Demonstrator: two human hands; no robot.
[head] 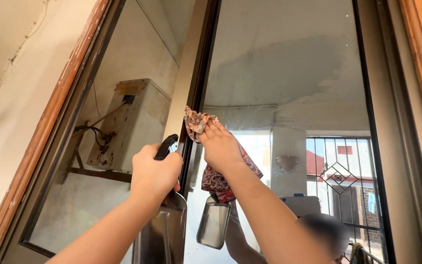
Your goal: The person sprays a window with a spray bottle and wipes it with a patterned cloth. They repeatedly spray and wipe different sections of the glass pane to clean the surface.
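Left hand [155,171] holds upright spray bottle [164,230], nozzle toward glass [289,73].

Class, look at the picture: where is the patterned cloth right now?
In the head view, the patterned cloth sits centre frame, pressed against the window glass by the right hand, just right of the dark frame bar.

No packages, labels, signs or screens in view.

One head-worn camera looks up and forward, close to the window pane [289,98] at arm's reach.
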